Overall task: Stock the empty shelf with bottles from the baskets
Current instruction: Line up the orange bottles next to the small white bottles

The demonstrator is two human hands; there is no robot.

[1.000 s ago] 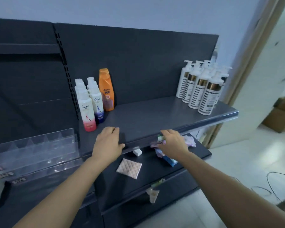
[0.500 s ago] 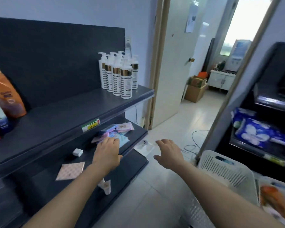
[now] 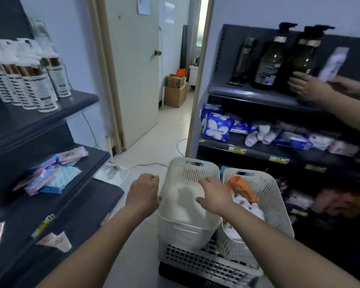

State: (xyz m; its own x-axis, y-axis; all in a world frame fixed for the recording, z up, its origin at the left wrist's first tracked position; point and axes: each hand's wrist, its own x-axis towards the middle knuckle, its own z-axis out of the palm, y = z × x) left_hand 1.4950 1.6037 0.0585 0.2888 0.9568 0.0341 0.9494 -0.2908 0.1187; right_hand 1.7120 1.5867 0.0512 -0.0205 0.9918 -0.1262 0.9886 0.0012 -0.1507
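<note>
Baskets (image 3: 187, 223): cream moulded plastic, slotted walls, matt; two stand side by side at lower centre.
Crate (image 3: 206, 265) beneath them: pale plastic grid, matt.
Shelf boards (image 3: 40, 113), left of the frame: dark painted metal by the look, smooth, dull sheen.
Pump bottles (image 3: 40, 88), upper left: white plastic, printed labels, shiny gold bands.
Dark bottles (image 3: 268, 61), upper right: glossy, translucent, black pumps.
Packets (image 3: 216, 126), right middle: glossy plastic film.
Boxes (image 3: 175, 90) past the door: brown cardboard, matt.
Floor (image 3: 146, 146): pale tile, smooth, reflective.
</note>
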